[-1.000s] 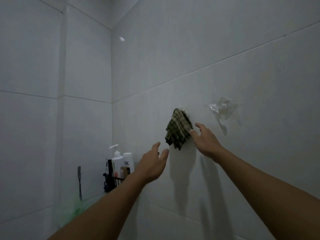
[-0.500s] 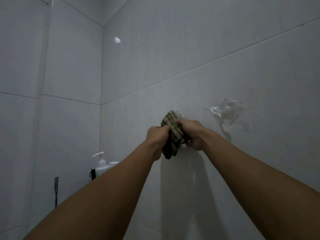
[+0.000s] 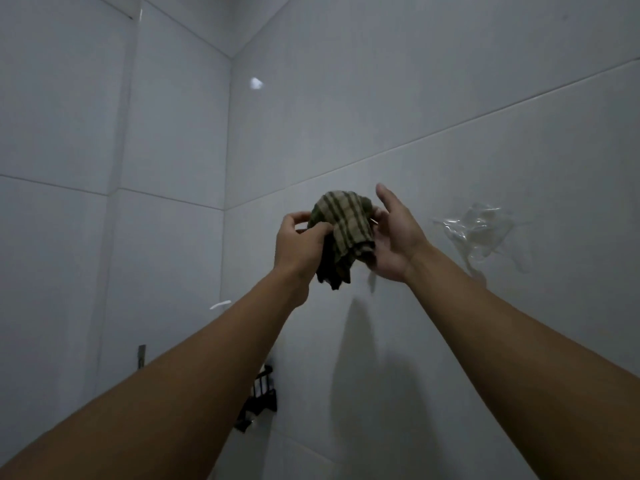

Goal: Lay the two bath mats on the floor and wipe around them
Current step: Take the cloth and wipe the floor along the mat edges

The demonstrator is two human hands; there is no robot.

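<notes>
Pale grey wall tiles (image 3: 450,81) fill nearly the whole view, meeting in a corner left of centre, with thin grout lines running across them and the light dim throughout. Both bare forearms reach up and forward from the bottom of the frame toward the right-hand wall.

Between the hands hangs a bunched checked cloth (image 3: 341,233), beige with dark green stripes, its lower folds drooping in shadow below the hands. The left hand (image 3: 299,244) grips the cloth's left side: its fingers are curled into the fabric, with the thumb on top near the upper edge. The right hand (image 3: 393,237) is turned palm toward the cloth, fingers mostly straight and spread, the thumb pointing up; its palm and fingers lie against the cloth's right side, cupping rather than clenching it. Whether the cloth touches the wall behind it cannot be told. Its shadow falls on the tiles below.

To the right of the right hand, a clear plastic hook (image 3: 479,233) is stuck to the wall, its outline glinting and partly hard to make out. Low down, beside the left forearm, part of a black wire rack (image 3: 263,393) shows on the wall near the corner. A small dark metal fitting (image 3: 141,356) sits on the left wall, just above the left forearm. A small bright reflection (image 3: 256,83) shines high on the tiles near the corner. No bath mats are in view.
</notes>
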